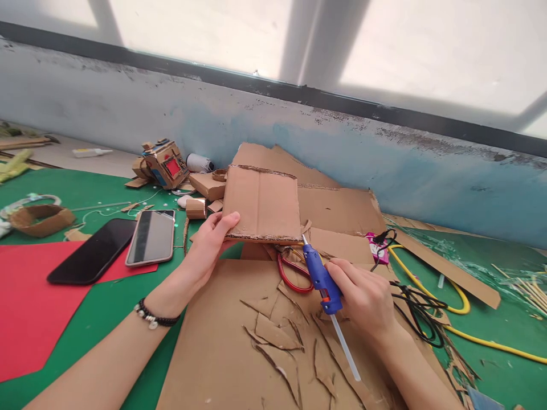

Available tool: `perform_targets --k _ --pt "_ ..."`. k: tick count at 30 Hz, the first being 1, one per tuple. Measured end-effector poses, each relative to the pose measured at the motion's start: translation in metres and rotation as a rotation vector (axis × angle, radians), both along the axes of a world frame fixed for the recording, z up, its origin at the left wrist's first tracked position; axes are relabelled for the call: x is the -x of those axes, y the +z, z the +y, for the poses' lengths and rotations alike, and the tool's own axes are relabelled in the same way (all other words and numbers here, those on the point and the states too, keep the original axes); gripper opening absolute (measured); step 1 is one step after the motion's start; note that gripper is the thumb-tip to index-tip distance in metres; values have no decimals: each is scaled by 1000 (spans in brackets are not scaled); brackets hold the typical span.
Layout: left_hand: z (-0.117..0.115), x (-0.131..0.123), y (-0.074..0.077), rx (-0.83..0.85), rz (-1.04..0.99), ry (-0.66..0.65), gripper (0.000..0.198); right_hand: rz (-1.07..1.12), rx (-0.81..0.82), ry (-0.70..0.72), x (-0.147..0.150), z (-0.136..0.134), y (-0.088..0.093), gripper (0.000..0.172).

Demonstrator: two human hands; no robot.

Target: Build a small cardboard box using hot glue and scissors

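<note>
My left hand (209, 242) grips a squarish cardboard panel (262, 202) by its lower left corner, thumb on the front face. The panel is held up and tilted, its corrugated edges showing. My right hand (363, 293) is wrapped round a blue hot glue gun (318, 270), whose nozzle is at the panel's lower right corner; contact cannot be made out. A clear glue stick (346, 347) sticks out of the gun's back. Below lie a large cardboard sheet (205, 341) with torn cardboard scraps (276, 330) and red-handled scissors (294, 279), their blades hidden.
Two phones (96, 250) lie on red paper (38, 302) at left. A cardboard model (164, 165) and a cardboard ring (40, 221) stand behind them. Black cable (421, 313), a yellow cord (491, 340) and a cardboard strip (448, 267) lie at right. A wall (205, 114) borders the green table.
</note>
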State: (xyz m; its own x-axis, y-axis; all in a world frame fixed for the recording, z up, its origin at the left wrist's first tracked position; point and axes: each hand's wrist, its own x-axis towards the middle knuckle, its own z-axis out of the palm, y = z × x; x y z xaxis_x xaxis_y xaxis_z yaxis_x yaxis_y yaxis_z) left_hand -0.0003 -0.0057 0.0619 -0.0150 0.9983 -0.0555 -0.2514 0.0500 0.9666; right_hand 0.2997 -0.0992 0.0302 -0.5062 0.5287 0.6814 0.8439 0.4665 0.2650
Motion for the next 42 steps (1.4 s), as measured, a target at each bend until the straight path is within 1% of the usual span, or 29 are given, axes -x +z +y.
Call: perform_targets --k 3,7,9,13,18,21,23,25,28,31,33,36,42 --pt "-1 -1 1 34 54 -6 56 7 -4 -27 2 0 -2 12" --pt "-4 -3 3 -19 81 16 63 -1 -9 -57 2 1 -6 9" --pt "-6 -5 4 -51 78 27 64 -2 -20 -60 2 1 -8 11" --pt "-6 -5 2 -107 91 66 66 -3 -27 -67 0 3 -10 12" --pt "-10 -9 -3 -178 170 90 73 26 -28 -73 7 3 -8 12" --pt "-19 -16 -5 -226 185 64 77 69 -35 -8 17 -1 -6 10" --pt "-24 -20 -4 -261 170 64 76 116 -48 10 20 -4 -4 9" --pt "-25 -21 -2 -285 148 93 72 172 -65 -25 18 -6 -3 10" --pt "-20 -19 1 -240 98 132 67 256 -63 -103 8 -6 -4 16" --pt "-16 -17 3 -124 -2 90 65 309 -21 -138 0 -3 -8 17" --pt "-16 -17 5 -67 -47 57 63 339 0 -124 -1 -3 -10 17" --pt "-18 -18 6 -24 -65 37 59 399 29 -89 4 -4 -13 16" --pt "-19 -20 7 -37 -116 1 54 446 47 -60 8 -6 -14 18"
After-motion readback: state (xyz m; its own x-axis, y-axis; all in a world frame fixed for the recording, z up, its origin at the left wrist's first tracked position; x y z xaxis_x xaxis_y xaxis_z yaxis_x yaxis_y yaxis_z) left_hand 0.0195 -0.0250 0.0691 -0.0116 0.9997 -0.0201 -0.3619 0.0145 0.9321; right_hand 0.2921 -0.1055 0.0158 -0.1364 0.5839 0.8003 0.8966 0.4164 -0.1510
